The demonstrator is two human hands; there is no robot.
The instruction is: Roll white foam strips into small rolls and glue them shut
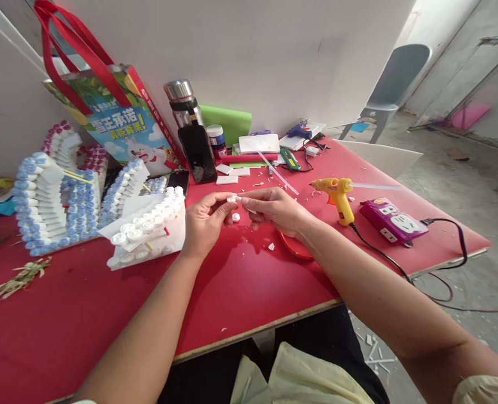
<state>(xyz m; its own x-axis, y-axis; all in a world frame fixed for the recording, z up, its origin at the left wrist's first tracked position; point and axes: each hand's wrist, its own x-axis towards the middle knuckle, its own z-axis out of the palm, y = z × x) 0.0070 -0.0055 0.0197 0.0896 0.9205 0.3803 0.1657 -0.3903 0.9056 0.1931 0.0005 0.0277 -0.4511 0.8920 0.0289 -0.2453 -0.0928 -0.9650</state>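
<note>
My left hand [207,222] pinches a small white rolled piece [231,199] between thumb and fingertips. Fingers closed, my right hand [274,209] meets it from the right, with a thin white piece [239,198] at its fingertips; its exact kind is too small to tell. Just below the fingertips, a second small white roll [236,217] rests on the red tabletop [232,280]. To the left of my left hand stands a white board structure [148,224] lined with rows of white rolls. An orange-red ring-shaped object [293,247] lies partly hidden under my right forearm.
A yellow glue gun [337,196] stands at right beside a purple box [394,220] with cords. Blue-and-white roll structures [42,196] fill the left, near a printed bag [123,123]. A thermos [184,104] and leaning phone [197,152] are behind. White scraps [271,246] dot the table.
</note>
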